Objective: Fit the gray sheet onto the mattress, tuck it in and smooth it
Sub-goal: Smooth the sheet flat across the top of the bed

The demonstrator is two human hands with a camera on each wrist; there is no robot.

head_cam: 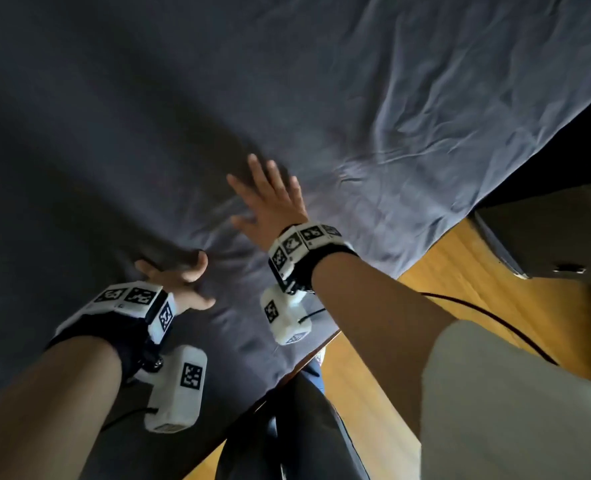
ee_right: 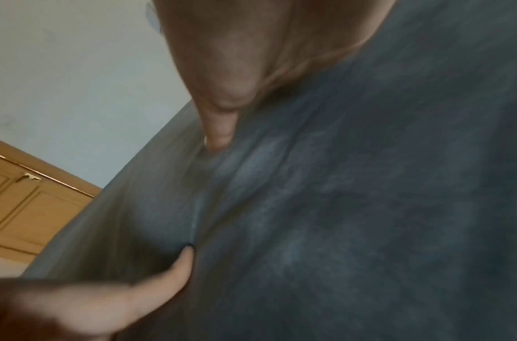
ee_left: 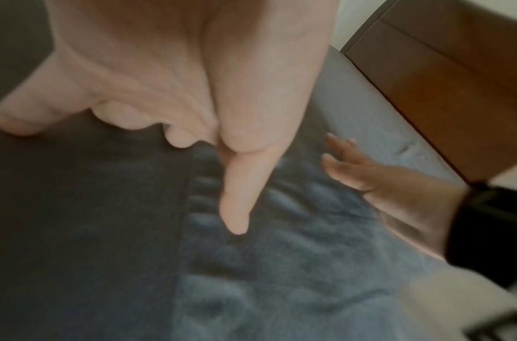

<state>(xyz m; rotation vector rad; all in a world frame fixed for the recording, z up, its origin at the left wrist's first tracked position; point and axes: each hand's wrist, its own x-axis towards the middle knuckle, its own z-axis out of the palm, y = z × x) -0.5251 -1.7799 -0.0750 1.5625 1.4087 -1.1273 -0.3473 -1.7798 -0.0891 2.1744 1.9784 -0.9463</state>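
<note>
Left hand and right hand press spread flat on gray sheet.

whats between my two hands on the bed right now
Only rumpled gray cotton sheet: a fan of small wrinkles runs between the left hand and the right hand, both flat on it. Nothing else lies there; the head and left wrist views show it.

No words, numbers or brand names can be read anywhere. The only signs are black-and-white square code patterns on the white wrist bands and on the white camera blocks hanging below both wrists; they carry no legible characters.
</note>
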